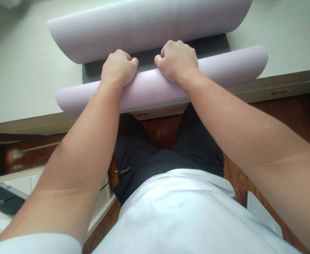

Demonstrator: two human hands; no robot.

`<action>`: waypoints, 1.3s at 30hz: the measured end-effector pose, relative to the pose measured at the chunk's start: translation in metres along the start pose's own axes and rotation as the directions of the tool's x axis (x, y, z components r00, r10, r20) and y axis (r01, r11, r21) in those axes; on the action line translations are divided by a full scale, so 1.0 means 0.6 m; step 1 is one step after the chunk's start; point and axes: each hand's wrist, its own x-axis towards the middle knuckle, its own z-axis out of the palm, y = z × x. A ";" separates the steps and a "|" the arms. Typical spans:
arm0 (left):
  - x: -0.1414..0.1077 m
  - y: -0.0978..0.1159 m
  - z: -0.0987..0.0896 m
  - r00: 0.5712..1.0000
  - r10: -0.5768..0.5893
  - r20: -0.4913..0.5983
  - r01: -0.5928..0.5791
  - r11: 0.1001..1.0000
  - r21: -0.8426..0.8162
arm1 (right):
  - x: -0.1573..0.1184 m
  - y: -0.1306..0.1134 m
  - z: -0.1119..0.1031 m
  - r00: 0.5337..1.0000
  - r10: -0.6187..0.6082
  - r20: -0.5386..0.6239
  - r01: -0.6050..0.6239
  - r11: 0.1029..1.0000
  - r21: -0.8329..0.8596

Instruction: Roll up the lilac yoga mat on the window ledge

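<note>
A lilac mat with a dark grey other side, perhaps a desk mat, lies across the table near its front edge. Its far part curls up and over, showing lilac. The near part also curls, bulging past the table edge, and a dark strip shows between the two curls. My left hand is closed on the near curl, left of the middle. Right of it, my right hand is closed on the same curl. The fingertips of both are hidden from me.
The pale table extends to both sides, with drawer handles along its front. At lower left, a dark flat object rests near an open white drawer or cabinet. Below is wooden floor, with a white object at lower right.
</note>
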 end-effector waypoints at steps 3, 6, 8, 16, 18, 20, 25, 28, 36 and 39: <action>-0.006 -0.004 0.010 0.999 -0.025 -0.026 0.026 1.000 0.013 | -0.003 0.004 0.010 0.998 0.038 0.044 -0.037 0.999 -0.026; -0.013 -0.008 0.022 0.999 -0.044 -0.007 0.044 0.999 -0.018 | -0.011 0.008 0.016 0.996 0.041 0.075 -0.038 0.998 -0.042; -0.018 -0.007 0.028 0.998 -0.064 -0.001 0.063 0.998 -0.023 | -0.018 0.011 0.019 0.997 0.042 0.069 -0.038 0.997 -0.062; -0.046 -0.004 0.041 0.997 -0.066 -0.028 0.066 0.998 -0.009 | -0.049 0.017 0.037 0.998 -0.035 0.050 0.039 0.996 -0.075; -0.056 -0.005 0.046 0.998 -0.062 -0.022 0.061 0.997 -0.038 | -0.058 0.019 0.042 0.997 -0.062 0.053 0.066 0.995 -0.079; -0.066 -0.005 0.051 0.998 -0.054 -0.027 0.052 0.997 -0.055 | -0.068 0.023 0.045 0.995 -0.079 0.059 0.083 0.993 -0.085; -0.094 0.001 0.057 0.998 -0.027 -0.059 0.026 1.000 -0.017 | -0.095 0.034 0.047 0.994 -0.101 0.046 0.104 0.992 -0.076; -0.110 0.002 0.059 0.997 -0.003 -0.073 0.004 1.000 0.011 | -0.110 0.039 0.050 0.992 -0.128 0.025 0.129 0.989 -0.071; -0.114 0.005 0.052 0.999 -0.014 -0.031 0.013 0.999 -0.033 | -0.111 0.038 0.045 0.994 -0.101 0.041 0.104 0.992 -0.077; -0.108 0.007 0.046 1.000 -0.028 -0.010 0.027 0.997 -0.072 | -0.104 0.036 0.039 0.994 -0.098 0.050 0.102 0.992 -0.071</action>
